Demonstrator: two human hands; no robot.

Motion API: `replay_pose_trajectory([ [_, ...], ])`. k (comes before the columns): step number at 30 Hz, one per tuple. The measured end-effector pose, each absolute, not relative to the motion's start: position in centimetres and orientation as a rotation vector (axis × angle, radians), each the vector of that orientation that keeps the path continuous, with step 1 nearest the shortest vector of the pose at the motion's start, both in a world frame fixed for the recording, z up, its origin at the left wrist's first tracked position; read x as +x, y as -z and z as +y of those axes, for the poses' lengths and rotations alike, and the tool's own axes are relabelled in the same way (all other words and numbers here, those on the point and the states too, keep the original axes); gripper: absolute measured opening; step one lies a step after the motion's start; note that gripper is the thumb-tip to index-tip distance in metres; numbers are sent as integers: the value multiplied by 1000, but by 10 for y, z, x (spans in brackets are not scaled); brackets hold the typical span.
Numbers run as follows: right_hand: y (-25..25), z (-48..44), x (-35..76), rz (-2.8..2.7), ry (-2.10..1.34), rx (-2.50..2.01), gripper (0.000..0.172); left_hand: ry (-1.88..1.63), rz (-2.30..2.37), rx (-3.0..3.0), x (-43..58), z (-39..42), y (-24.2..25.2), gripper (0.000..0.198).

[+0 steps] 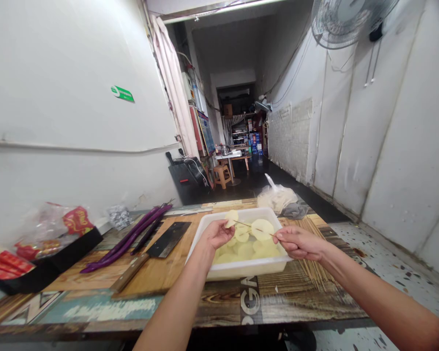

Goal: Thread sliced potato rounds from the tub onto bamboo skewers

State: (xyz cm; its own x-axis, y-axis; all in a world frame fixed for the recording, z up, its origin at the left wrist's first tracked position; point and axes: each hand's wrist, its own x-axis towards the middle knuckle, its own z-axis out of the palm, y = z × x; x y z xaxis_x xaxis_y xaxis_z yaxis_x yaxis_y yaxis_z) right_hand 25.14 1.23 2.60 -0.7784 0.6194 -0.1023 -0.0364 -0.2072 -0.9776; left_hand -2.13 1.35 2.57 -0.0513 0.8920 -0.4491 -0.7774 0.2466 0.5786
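The left hand's [216, 234] thumb and fingers are pinching a potato slice [232, 218] above the far left part of a white plastic tub [249, 267]. The right hand's [298, 242] thumb and fingers are gripping a thin skewer [247, 225], which is carrying a larger slice [262, 229] and pointing left towards the pinched one. More slices [237, 252] are filling the tub. Loose bamboo skewers [312, 265] are lying to its right. Left, a cleaver [168, 239] is resting on a wooden cutting board [146, 275]; purple eggplants [128, 239] are lying beyond.
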Motion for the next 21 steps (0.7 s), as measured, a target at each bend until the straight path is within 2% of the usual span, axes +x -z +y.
replay_pose_trajectory([
  [11, -22, 8, 248, -1809, -1868, -711, 32, -1355, 863, 208, -24, 14, -24, 15],
  [18, -30, -9, 233, -1978, -1527, -860, 34, -1363, 885, 197, -27, 19, -18, 13],
  [21, -30, -11, 232, -1847, -1698, -845, 34, -1371, 899, 223, -25, 17, -19, 14],
])
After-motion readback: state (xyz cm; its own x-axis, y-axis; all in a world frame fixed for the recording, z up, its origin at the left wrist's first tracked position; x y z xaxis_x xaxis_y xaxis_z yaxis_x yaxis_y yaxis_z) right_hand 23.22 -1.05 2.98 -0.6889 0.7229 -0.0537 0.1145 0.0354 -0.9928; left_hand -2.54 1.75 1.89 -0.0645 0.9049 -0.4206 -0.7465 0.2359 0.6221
